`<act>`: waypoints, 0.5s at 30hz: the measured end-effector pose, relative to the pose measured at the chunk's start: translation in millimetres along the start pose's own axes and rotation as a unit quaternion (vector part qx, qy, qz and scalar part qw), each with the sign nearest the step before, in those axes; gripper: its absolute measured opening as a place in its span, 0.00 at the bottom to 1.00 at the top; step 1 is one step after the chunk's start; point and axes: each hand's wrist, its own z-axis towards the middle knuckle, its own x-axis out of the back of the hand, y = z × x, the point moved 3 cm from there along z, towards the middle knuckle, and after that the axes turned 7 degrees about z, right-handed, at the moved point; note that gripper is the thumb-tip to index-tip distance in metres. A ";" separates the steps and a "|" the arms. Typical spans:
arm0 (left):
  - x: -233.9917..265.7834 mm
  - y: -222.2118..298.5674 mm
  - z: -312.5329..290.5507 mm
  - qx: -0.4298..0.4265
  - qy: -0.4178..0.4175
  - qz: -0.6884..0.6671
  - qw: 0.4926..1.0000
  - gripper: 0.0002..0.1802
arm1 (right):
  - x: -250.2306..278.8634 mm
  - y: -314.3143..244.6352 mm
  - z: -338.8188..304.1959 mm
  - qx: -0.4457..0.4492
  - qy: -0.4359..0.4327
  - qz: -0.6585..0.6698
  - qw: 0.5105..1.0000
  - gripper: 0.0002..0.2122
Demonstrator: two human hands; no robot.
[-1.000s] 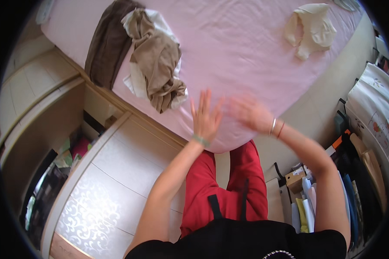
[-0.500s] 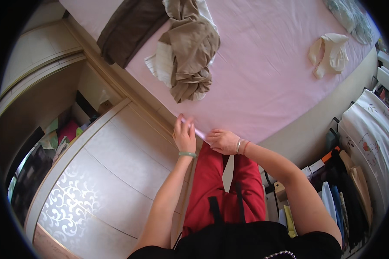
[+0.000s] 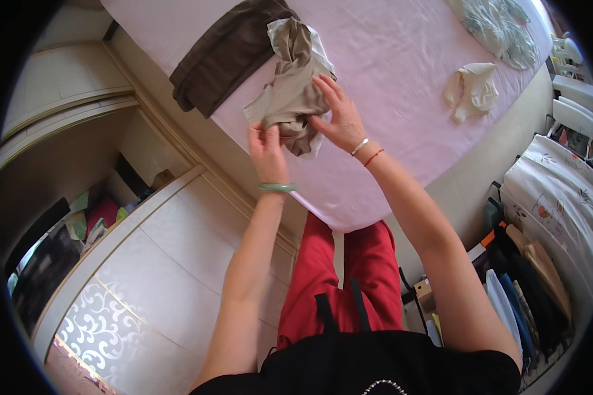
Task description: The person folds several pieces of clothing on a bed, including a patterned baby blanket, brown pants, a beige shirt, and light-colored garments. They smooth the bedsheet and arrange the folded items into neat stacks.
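Note:
A crumpled khaki-brown garment (image 3: pixel 296 92) with some white cloth showing at its edges lies on the pink bed sheet (image 3: pixel 389 151), towards the left side of the bed. My left hand (image 3: pixel 269 155), with a green bangle at the wrist, pinches its near left edge between thumb and fingers. On its right side, my right hand (image 3: pixel 342 122) rests with fingers spread and thumb apart, touching the cloth. Folded dark brown cloth (image 3: pixel 224 56) lies just beyond to the left, partly meeting the garment.
A cream piece of clothing (image 3: pixel 473 92) and a pale green patterned cloth (image 3: pixel 501 33) lie at the bed's right. A wardrobe (image 3: pixel 178 243) with a gap showing piled items stands left. Hanging clothes (image 3: pixel 520 289) and a white printed cover (image 3: pixel 553 204) are on the right.
Both hands have moved from the bed's near corner, where they were at the sheet edge, forward onto the khaki garment. The sheet corner now hangs over the near edge.

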 end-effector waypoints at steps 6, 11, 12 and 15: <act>-14.5 140.6 -20.1 -0.030 -0.084 -0.111 0.990 0.13 | -2.3 39.0 -29.6 -0.354 0.098 0.339 0.866 0.36; -34.1 222.9 -65.6 0.036 -0.125 -0.166 0.978 0.26 | -51.8 35.6 -57.2 -0.408 0.013 0.591 0.695 0.31; -29.8 229.2 -68.5 0.030 -0.118 -0.164 0.979 0.27 | -53.1 8.7 -56.2 -0.388 0.008 0.664 0.639 0.28; -31.5 229.3 -68.9 0.040 -0.091 -0.148 0.984 0.27 | -19.9 -18.8 -46.2 -0.274 0.038 0.800 0.532 0.22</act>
